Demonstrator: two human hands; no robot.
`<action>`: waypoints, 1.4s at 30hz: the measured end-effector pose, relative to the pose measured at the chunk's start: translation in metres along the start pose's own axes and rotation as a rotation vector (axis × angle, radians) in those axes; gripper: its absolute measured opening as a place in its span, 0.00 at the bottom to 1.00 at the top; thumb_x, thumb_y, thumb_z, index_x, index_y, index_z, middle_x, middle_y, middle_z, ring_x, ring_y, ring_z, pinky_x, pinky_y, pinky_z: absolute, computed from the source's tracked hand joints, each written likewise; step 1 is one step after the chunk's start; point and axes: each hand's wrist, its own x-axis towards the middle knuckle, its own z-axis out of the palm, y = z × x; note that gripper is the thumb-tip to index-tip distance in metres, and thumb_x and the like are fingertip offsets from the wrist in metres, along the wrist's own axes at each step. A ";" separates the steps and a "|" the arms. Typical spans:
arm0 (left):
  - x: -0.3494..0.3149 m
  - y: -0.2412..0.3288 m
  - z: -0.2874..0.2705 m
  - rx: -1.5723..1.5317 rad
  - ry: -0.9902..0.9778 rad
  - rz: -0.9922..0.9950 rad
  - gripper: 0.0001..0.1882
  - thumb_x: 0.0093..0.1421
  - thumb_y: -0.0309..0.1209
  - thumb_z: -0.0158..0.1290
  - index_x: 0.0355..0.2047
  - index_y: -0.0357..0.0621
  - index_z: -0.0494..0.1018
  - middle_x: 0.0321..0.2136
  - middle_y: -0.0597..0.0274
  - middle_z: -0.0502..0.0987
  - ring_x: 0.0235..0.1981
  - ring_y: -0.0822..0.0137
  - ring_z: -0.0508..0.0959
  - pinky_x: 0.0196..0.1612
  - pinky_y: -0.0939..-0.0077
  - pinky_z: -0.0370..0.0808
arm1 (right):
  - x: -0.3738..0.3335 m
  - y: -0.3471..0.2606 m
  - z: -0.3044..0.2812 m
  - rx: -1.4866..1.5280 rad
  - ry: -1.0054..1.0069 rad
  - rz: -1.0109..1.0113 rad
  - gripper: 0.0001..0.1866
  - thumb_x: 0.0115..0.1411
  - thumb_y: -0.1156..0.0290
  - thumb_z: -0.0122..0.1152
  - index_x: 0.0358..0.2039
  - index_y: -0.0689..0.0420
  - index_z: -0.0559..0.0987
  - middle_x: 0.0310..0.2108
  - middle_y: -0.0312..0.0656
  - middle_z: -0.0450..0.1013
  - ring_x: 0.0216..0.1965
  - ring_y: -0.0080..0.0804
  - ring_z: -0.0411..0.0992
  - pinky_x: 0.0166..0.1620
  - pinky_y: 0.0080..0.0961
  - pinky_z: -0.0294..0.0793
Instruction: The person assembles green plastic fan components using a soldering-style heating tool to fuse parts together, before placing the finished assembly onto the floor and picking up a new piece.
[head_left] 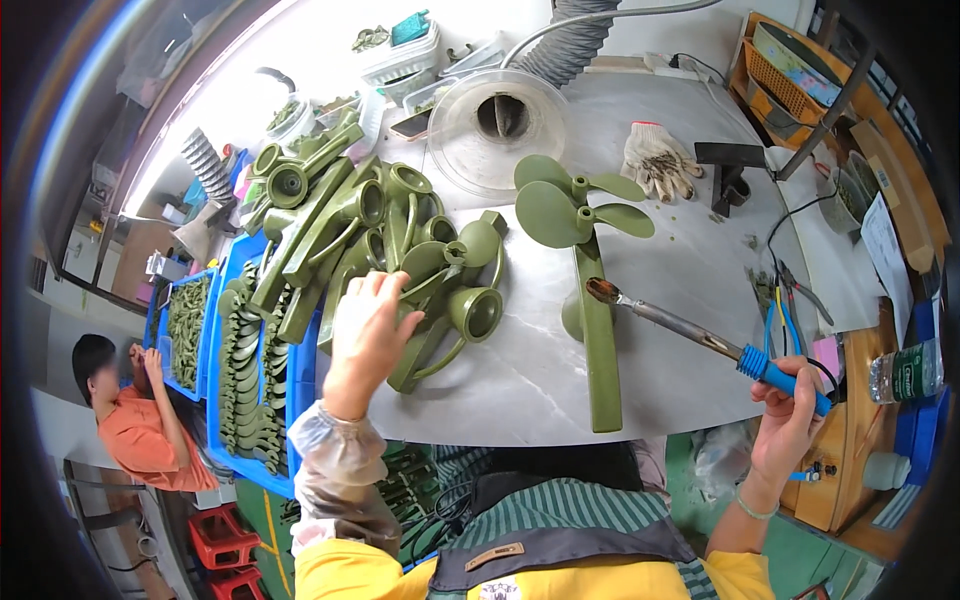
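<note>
Striped apron (570, 515) is being shown nearest. Blue-handled iron (690, 331) is being clasped in the right hand (785, 425), its tip overlapping the green bladed piece (602, 375) on the counter (520, 395); scorching is being risked, should a hot tip sag. Whether heaped housings (328, 238) are being gripped by the left hand (366, 338) cannot be told.

So my table (535, 375) has a pale grey, marble-look top — the left side's buried under a heap of olive-green moulded parts (335, 225), and in front of me lies one long green piece with propeller-like blades (600, 365). Further right I've got a stained white glove (660, 165), a black stand (727, 160) and pliers (803, 295).
</note>
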 end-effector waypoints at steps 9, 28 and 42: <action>0.002 -0.033 0.022 -0.207 0.228 -0.035 0.06 0.57 0.25 0.55 0.36 0.39 0.75 0.33 0.52 0.77 0.36 0.50 0.77 0.41 0.65 0.73 | -0.001 -0.002 0.003 0.017 -0.008 0.001 0.14 0.66 0.67 0.50 0.31 0.66 0.76 0.30 0.41 0.74 0.21 0.28 0.74 0.27 0.23 0.75; -0.059 0.006 0.037 -1.304 -0.425 -0.567 0.24 0.61 0.22 0.53 0.56 0.50 0.60 0.42 0.62 0.76 0.39 0.71 0.77 0.36 0.76 0.80 | 0.002 -0.004 -0.001 0.013 0.037 -0.030 0.15 0.67 0.66 0.49 0.32 0.65 0.76 0.28 0.40 0.74 0.21 0.26 0.74 0.27 0.21 0.75; 0.021 0.043 0.003 -1.477 -0.381 -0.458 0.14 0.64 0.27 0.54 0.49 0.42 0.71 0.39 0.66 0.79 0.37 0.76 0.80 0.34 0.86 0.79 | -0.005 -0.015 -0.028 -0.003 0.119 -0.061 0.14 0.66 0.67 0.50 0.32 0.66 0.77 0.28 0.41 0.75 0.21 0.29 0.75 0.29 0.23 0.77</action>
